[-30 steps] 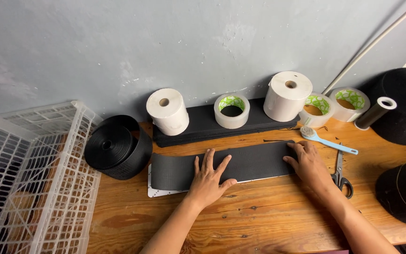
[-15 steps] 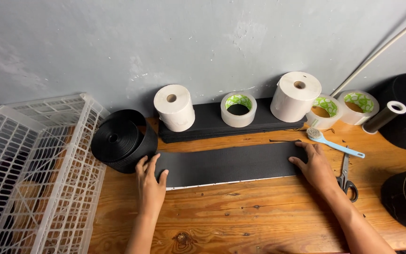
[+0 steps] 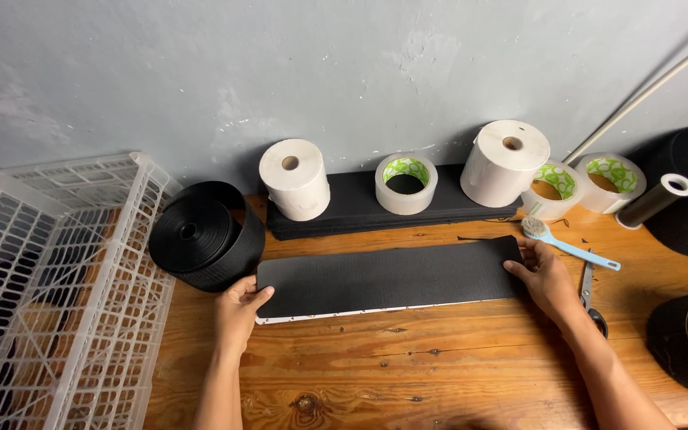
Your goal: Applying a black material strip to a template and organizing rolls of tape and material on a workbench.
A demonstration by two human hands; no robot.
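- A person presses a long black rectangular strip of textured sheet material (image 3: 388, 276) flat on the wooden tabletop (image 3: 439, 374), one hand at each short end.
- The left hand (image 3: 238, 306) rests at the strip's near-left corner, fingers loosely curled with the thumb on top of the sheet; whether the fingers pinch the edge underneath cannot be told.
- The right hand (image 3: 545, 275) lies at the right end, fingers spread and flat against that edge, gripping nothing else.
- A thin white backing layer (image 3: 344, 312) peeks out along the strip's front edge, so the black sheet sits slightly off it.
- Done well, this step seems to call for even pressure from both ends, keeping the strip taut and squared to the layer beneath, without wrinkles.
- Just beside the left end stands a black roll of webbing (image 3: 205, 235); a white plastic lattice basket (image 3: 49, 279) sits further left.
- Behind the strip, a stack of black sheets (image 3: 360, 209) carries two white paper rolls (image 3: 296, 179) and a tape roll with a green-patterned core (image 3: 405, 185).
- A light blue brush (image 3: 567, 243) and scissors (image 3: 591, 295) lie near the right hand.
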